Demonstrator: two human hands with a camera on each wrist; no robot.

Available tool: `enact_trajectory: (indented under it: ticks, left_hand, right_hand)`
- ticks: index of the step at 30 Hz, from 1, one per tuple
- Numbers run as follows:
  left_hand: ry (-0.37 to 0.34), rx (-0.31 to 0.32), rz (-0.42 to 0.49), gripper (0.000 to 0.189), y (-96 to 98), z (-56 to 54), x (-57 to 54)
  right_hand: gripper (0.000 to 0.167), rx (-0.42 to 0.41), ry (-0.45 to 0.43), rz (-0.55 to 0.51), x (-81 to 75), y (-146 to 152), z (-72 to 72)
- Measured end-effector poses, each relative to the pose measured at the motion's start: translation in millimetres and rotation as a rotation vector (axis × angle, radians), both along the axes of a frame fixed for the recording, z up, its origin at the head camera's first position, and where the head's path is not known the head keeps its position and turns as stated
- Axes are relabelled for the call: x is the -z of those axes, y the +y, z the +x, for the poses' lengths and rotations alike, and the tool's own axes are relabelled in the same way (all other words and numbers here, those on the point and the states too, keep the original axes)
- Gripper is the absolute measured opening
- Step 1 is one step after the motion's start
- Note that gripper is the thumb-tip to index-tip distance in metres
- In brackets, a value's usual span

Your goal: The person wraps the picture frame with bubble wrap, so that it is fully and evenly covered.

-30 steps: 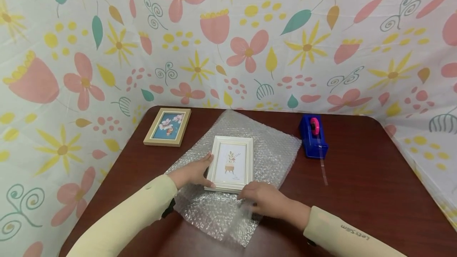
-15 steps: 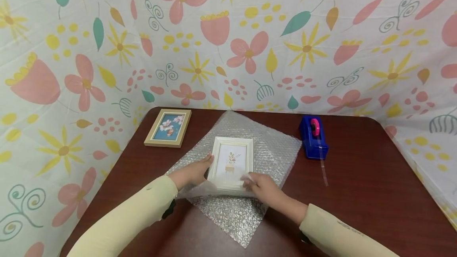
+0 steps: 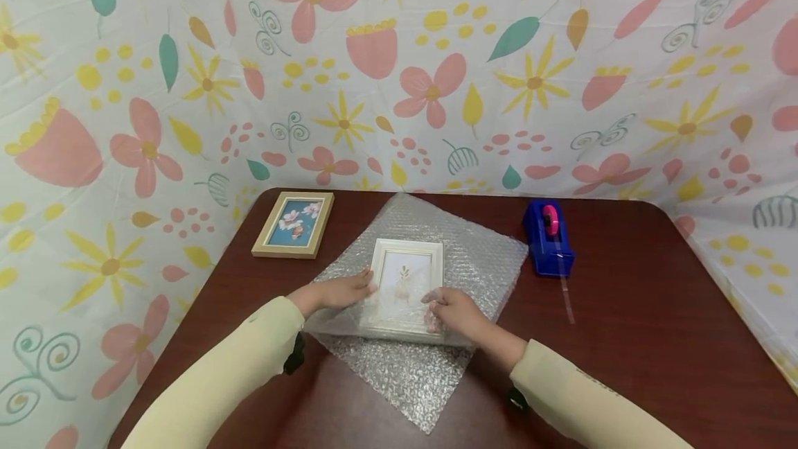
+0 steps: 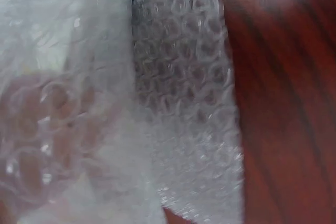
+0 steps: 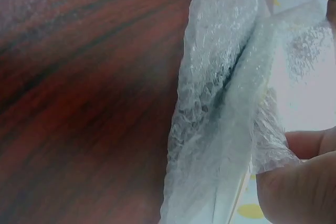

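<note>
A white picture frame [image 3: 409, 247] with a plant print lies on a sheet of bubble wrap [image 3: 476, 248]. The sheet's near flap is folded up over the lower part of the frame and blurs the print. My left hand [image 3: 339, 292] rests at the frame's left edge with fingers extended, its thumb side under the flap; the left wrist view shows fingers [image 4: 58, 124] through the bubbles. With thumb and finger, my right hand [image 3: 460, 312] pinches the flap over the frame's lower right. In the right wrist view, its thumb [image 5: 299, 190] presses the gathered plastic.
A tan picture frame [image 3: 266, 238] with a blossom picture lies at the back left. On the right stands a blue tape dispenser [image 3: 548, 255], a strip of clear tape [image 3: 566, 300] trailing from it. A flowered cloth hangs behind the dark wood table [image 3: 630, 324].
My right hand has lifted the near flap of bubble wrap and drawn it up over the bottom of the white frame. The left hand has stayed at the frame's left side.
</note>
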State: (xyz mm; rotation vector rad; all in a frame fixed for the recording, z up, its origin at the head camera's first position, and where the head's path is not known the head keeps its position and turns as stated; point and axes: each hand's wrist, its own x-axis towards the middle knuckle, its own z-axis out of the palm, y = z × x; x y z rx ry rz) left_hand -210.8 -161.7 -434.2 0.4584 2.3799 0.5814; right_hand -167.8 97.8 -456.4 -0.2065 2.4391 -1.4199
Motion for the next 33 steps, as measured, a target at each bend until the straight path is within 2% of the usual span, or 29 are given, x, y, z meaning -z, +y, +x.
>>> enact_trajectory:
  ticks: [3, 6, 10, 14, 16, 22, 26, 29, 31, 33]
  left_hand:
    - [0.044, 0.017, -0.067, 0.068, 3.5, 0.2, -1.0]
    - [0.129, 0.035, -0.137, 0.073, 9.7, 4.3, -1.4]
    - [0.203, 0.008, -0.177, 0.079, 14.9, 11.1, -1.6]
    - [0.224, -0.022, -0.179, 0.081, 15.7, 15.9, -1.8]
    - [0.226, -0.021, -0.172, 0.080, 14.5, 16.4, -0.4]
    - [0.227, 0.039, -0.162, 0.066, 5.5, 8.9, 0.8]
    - [0.243, 0.059, -0.162, 0.055, 4.0, 6.3, -3.0]
    - [0.263, 0.076, -0.160, 0.053, 4.3, 5.1, -2.9]
    - [0.275, 0.085, -0.173, 0.057, 3.6, 2.8, -1.5]
    - [0.277, 0.088, -0.195, 0.068, 2.1, -1.3, -1.2]
  right_hand:
    - [0.027, 0.017, -0.027, 0.006, -0.9, -2, -4.1]
    - [0.026, 0.044, -0.069, 0.007, -2.4, -5, -8.6]
    - [0.026, 0.003, -0.096, 0.029, -5.9, -9, -14.0]
    - [0.033, -0.107, -0.054, 0.076, -9.4, -10, -18.2]
    - [0.033, -0.155, 0.008, 0.089, -10.9, -9, -20.1]
    - [0.024, -0.197, 0.183, 0.101, -19.1, -9, -32.3]
    - [0.028, -0.212, 0.202, 0.158, -17.9, -8, -45.0]
    - [0.026, -0.226, 0.178, 0.181, -11.7, -5, -51.4]
    - [0.020, -0.234, 0.161, 0.170, -6.9, -4, -54.5]
    - [0.024, -0.241, 0.151, 0.155, -2.2, -4, -57.1]
